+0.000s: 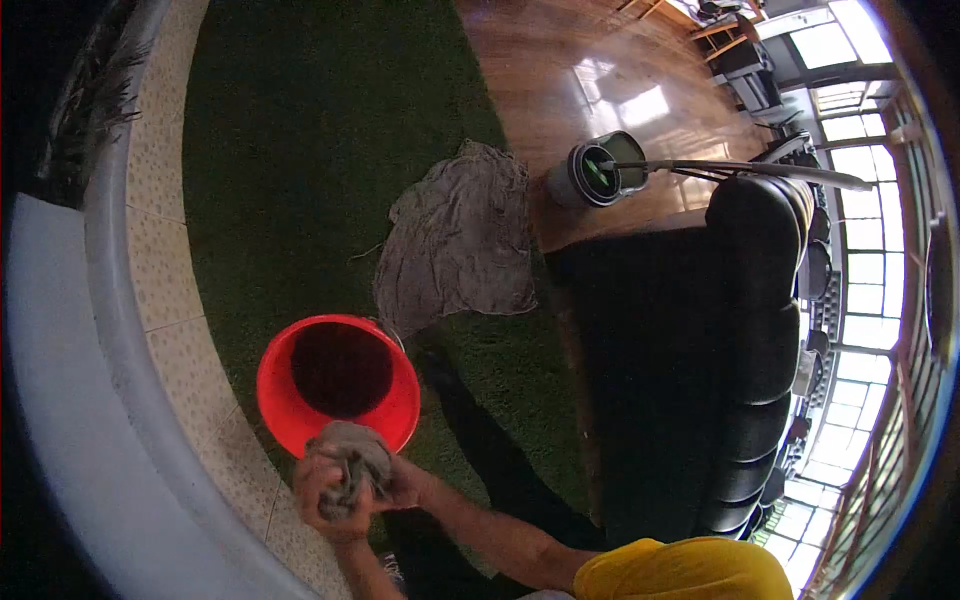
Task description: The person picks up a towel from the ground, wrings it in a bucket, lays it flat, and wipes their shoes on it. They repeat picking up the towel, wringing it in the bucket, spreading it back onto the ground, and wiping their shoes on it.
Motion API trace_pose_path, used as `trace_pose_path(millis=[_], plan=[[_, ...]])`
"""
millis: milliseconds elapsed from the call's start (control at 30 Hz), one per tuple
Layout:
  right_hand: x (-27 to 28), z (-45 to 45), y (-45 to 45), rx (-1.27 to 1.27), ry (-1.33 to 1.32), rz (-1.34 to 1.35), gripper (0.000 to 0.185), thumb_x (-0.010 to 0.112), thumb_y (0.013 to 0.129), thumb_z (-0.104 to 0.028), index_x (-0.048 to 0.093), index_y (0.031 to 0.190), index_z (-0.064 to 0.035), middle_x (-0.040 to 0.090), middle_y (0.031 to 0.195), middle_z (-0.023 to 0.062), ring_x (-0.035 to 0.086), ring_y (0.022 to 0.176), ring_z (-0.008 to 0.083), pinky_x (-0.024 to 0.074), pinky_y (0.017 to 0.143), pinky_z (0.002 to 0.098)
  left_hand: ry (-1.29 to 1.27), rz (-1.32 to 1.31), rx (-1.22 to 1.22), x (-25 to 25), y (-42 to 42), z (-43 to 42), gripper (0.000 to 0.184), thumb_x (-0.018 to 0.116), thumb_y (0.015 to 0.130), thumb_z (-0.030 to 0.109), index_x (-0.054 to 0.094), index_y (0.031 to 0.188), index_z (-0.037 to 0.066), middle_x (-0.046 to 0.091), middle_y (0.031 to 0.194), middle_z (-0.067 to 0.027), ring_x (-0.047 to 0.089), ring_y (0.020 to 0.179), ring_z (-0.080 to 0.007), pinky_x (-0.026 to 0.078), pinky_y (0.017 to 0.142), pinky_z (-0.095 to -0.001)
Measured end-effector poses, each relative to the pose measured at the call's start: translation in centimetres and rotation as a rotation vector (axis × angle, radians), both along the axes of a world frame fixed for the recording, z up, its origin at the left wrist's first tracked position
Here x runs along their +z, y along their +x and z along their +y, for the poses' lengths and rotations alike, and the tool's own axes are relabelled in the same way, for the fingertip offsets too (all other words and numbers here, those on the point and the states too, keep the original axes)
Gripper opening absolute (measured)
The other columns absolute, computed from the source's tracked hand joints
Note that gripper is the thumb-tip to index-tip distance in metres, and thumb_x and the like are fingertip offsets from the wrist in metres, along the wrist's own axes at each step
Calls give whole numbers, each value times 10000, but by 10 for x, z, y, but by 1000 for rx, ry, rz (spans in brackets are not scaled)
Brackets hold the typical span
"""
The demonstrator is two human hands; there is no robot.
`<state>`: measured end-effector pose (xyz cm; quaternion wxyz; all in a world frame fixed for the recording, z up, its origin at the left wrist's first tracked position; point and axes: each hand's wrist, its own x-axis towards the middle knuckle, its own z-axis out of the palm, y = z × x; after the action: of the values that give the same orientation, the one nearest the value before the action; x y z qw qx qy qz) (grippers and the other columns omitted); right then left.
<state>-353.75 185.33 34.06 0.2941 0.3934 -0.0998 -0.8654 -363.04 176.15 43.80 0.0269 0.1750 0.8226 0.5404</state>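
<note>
Two bare hands grip one bunched cloth (355, 460), greyish, at the near rim of the red bucket (272, 395). Left hand (325, 495): fingers clenched round the cloth's L side, a bit blurred. Right hand (403, 485): grasping same cloth from the R, fingers partly hidden. Both forearms come in from the bottom; the R one runs back to a yellow sleeve (690, 570).

Red bucket stands upright on the green carpet (300, 150), open top, v. dark inside; can't tell if that's liquid or shadow. Thin wire handle by its R rim. Just beyond, to the upper R, a spread cloth (460, 235), grey-brown & wrinkled, lies flat-ish on the carpet, w/ a loose thread off its L edge.

Farther up & R: grey bucket (567, 183) on the wood floor (530, 60), w/ sth bright green inside. A long handle (740, 167) runs from it to the R, past the end of the black sofa (755, 350). Sofa fills much of the R side, w/ padded sections in a row. Windows (865, 300) w/ dark frames along the far R, v. bright; glare patches on the wood.

L side: patterned tiles (175, 270) edge the carpet, then a pale ledge (90, 400), smooth, w/ a rounded edge.
</note>
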Motion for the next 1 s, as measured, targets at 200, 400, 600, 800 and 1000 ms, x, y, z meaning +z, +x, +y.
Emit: trace_pose_path(millis=[200, 400, 600, 800, 1000], plan=[[9, 5, -21, -486, 329, -168, 707, 593, 788, -503, 394, 1300, -58, 494, 1235, 166, 497, 1120, 338, 377, 1002, 468, 178, -45, 217, -20, 49, -42, 274, 622, 765, 178, 524, 993, 61, 523, 1086, -166, 514, 1034, -309, 419, 911, -447], [30, 30, -43, -256, 707, -26, 628, 676, 695, -226, 440, 1247, -41, 514, 1168, 152, 535, 1047, 292, 444, 909, 454, 818, -991, 909, -29, 55, -56, 363, 452, 900, 263, 495, 1167, 22, 509, 1191, -198, 485, 1115, -341, 418, 929, -460], [142, 66, -75, 266, 1447, 865, 592, 756, 596, -128, 543, 1146, -76, 540, 1125, 117, 546, 1058, 277, 442, 924, 450, 1240, -1441, 672, -23, 49, -56, 380, 461, 913, 281, 480, 1182, 14, 545, 1151, -160, 533, 1077, -311, 458, 905, -425], [200, 53, -91, 313, 1566, 1752, 534, 753, 556, -182, 589, 1049, -58, 548, 1065, 148, 556, 1051, 319, 472, 905, 464, 587, -1795, 186, -3, 9, -57, 316, 590, 825, 190, 540, 1090, 25, 606, 990, -97, 589, 896, -179, 485, 809, -337], [188, 23, -79, 321, 1532, 2043, 465, 636, 603, -233, 564, 1005, -11, 557, 970, 137, 595, 903, 299, 511, 836, 402, 48, -1676, -199, -17, -45, -23, 265, 679, 719, 139, 611, 955, 38, 615, 880, -51, 582, 794, -129, 467, 718, -291]])
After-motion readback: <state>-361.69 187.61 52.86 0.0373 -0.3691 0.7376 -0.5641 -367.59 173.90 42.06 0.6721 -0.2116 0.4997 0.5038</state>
